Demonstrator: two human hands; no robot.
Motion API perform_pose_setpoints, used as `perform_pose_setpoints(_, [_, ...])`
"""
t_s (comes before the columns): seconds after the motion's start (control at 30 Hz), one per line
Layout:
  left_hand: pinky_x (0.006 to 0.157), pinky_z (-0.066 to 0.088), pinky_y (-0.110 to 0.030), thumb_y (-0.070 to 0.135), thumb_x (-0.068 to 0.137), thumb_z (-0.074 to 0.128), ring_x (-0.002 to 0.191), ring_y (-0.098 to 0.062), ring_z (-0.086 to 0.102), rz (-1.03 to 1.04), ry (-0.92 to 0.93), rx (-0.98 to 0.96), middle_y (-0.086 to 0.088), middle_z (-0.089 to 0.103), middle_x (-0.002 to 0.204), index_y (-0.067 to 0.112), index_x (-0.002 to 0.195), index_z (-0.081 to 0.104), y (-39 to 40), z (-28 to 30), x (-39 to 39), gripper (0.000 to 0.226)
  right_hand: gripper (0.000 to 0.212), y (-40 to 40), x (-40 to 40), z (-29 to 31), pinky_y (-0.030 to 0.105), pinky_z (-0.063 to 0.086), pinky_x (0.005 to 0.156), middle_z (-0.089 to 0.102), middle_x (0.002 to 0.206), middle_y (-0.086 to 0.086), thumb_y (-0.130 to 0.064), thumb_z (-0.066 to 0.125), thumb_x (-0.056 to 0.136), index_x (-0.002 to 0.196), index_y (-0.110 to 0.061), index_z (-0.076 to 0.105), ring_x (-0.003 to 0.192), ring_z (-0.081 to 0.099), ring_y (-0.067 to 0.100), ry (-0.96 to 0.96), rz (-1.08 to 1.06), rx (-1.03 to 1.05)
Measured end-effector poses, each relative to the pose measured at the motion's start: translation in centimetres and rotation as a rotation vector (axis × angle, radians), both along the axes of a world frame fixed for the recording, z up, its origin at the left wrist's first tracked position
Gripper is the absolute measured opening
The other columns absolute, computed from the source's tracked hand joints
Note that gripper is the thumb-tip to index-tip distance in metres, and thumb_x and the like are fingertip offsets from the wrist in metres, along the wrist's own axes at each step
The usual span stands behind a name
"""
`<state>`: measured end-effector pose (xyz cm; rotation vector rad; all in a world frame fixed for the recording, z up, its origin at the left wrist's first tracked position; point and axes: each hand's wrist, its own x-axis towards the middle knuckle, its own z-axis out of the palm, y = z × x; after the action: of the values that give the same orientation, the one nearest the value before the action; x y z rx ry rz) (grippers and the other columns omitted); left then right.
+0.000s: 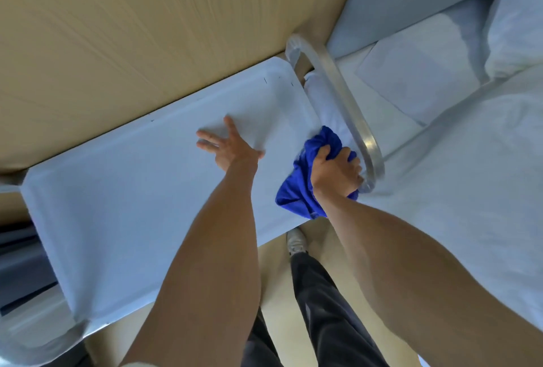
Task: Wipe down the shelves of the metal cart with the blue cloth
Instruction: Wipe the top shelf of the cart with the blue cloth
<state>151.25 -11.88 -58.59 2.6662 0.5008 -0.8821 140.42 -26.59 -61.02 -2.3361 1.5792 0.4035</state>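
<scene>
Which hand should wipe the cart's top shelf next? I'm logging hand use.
Right. The right hand already grips the blue cloth at the shelf's end; the left hand rests flat, holding nothing.

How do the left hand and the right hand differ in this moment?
The left hand lies flat with spread fingers on the cart's top shelf; the right hand is curled around the blue cloth. The left hand holds nothing; the right grips near the metal handle. Both are over the shelf.

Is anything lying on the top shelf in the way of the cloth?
Only the person's own left hand, resting flat on the shelf beside the blue cloth that the right hand grips at the end by the metal handle. No other objects visible.
</scene>
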Motion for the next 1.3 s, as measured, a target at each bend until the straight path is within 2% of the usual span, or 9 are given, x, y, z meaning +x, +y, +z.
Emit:
perform_pose_setpoints(0.4, [0.091, 0.05, -0.04, 0.037, 0.075, 0.082, 0.144, -0.048, -0.015, -0.006, -0.026, 0.005, -0.026, -0.027, 0.154, 0.039, 0.153, 0.007, 0.0, -1.0, 0.7, 0.108, 0.062, 2.5, 14.3, -2.1, 0.05, 0.027, 0.105, 0.048, 0.142, 0.018, -0.05, 0.033, 0.097, 0.144, -0.012, 0.044, 0.127, 0.045, 0.034, -0.193, 0.184, -0.055])
perform_pose_setpoints(0.63, [0.097, 0.047, -0.043, 0.04, 0.075, 0.081, 0.143, -0.05, -0.015, -0.038, -0.004, 0.005, -0.028, -0.027, 0.154, 0.039, 0.153, 0.006, 0.3, -0.6, 0.3, 0.108, 0.044, 4.6, 2.1, -3.1, 0.052, 0.036, 0.104, 0.051, 0.144, 0.015, -0.039, 0.043, 0.098, 0.129, -0.014, 0.062, 0.138, 0.043, 0.032, -0.337, 0.409, -0.163])
perform_pose_setpoints(0.8, [0.098, 0.045, -0.041, 0.044, 0.076, 0.079, 0.144, -0.048, -0.012, -0.058, -0.002, -0.008, -0.027, -0.024, 0.155, 0.04, 0.153, 0.009, 0.6, 0.1, -0.2, 0.104, 0.054, 8.3, -12.5, -2.6, 0.054, 0.038, 0.107, 0.043, 0.148, 0.023, -0.043, 0.034, 0.1, 0.138, -0.01, 0.055, 0.137, 0.041, 0.039, -0.335, 0.252, -0.087])
perform_pose_setpoints(0.93, [0.1, 0.043, -0.042, 0.044, 0.08, 0.076, 0.147, -0.039, 0.0, -0.2, -0.091, -0.024, -0.02, -0.012, 0.16, 0.034, 0.15, 0.024, 4.1, 0.2, -1.1, 0.088, 0.057, 8.9, -12.4, -3.5, 0.053, 0.032, 0.113, 0.032, 0.153, 0.029, -0.037, 0.029, 0.101, 0.143, -0.002, 0.047, 0.142, 0.03, 0.045, -0.4, 0.205, -0.018])
perform_pose_setpoints(1.0, [0.106, 0.034, -0.047, 0.051, 0.078, 0.074, 0.147, -0.037, 0.002, -0.261, -0.123, 0.03, -0.019, -0.008, 0.16, 0.032, 0.152, 0.019, 7.2, -0.3, -2.7, 0.094, 0.058, 8.6, -11.7, -3.6, 0.054, 0.028, 0.114, 0.03, 0.155, 0.028, -0.038, 0.028, 0.101, 0.142, -0.001, 0.048, 0.146, 0.024, 0.044, -0.349, 0.227, -0.026])
perform_pose_setpoints(1.07, [0.111, 0.026, -0.052, 0.062, 0.073, 0.071, 0.147, -0.04, -0.002, -0.123, -0.102, 0.094, -0.024, -0.012, 0.159, 0.035, 0.153, 0.011, 10.3, -0.7, -4.6, 0.103, 0.059, 8.2, -11.8, -3.7, 0.053, 0.026, 0.116, 0.031, 0.154, 0.029, -0.038, 0.029, 0.1, 0.139, 0.001, 0.05, 0.146, 0.023, 0.042, -0.328, 0.293, -0.054])
perform_pose_setpoints(1.13, [0.107, 0.032, -0.052, 0.064, 0.076, 0.067, 0.147, -0.041, -0.005, 0.007, -0.061, 0.086, -0.022, -0.016, 0.158, 0.038, 0.151, 0.013, 12.6, -0.9, -6.0, 0.097, 0.061, 8.4, -11.6, -3.3, 0.053, 0.024, 0.117, 0.032, 0.153, 0.029, -0.04, 0.032, 0.098, 0.137, 0.003, 0.051, 0.146, 0.024, 0.042, -0.363, 0.319, -0.057])
perform_pose_setpoints(1.2, [0.1, 0.042, -0.045, 0.057, 0.083, 0.061, 0.146, -0.04, 0.0, -0.048, -0.049, 0.067, -0.019, -0.013, 0.159, 0.038, 0.15, 0.021, 14.1, -0.7, -6.4, 0.081, 0.064, 9.9, -11.8, -2.9, 0.054, 0.023, 0.118, 0.032, 0.152, 0.03, -0.042, 0.034, 0.095, 0.137, 0.003, 0.051, 0.145, 0.025, 0.043, -0.379, 0.343, -0.038])
perform_pose_setpoints(1.3, [0.104, 0.039, -0.04, 0.038, 0.085, 0.056, 0.145, -0.035, 0.01, -0.122, -0.005, -0.006, -0.015, -0.006, 0.16, 0.035, 0.148, 0.035, 16.2, 0.4, -5.6, 0.066, 0.064, 15.7, -12.8, -2.7, 0.053, 0.021, 0.118, 0.036, 0.15, 0.03, -0.047, 0.037, 0.095, 0.135, 0.001, 0.054, 0.143, 0.03, 0.043, -0.355, 0.535, -0.039])
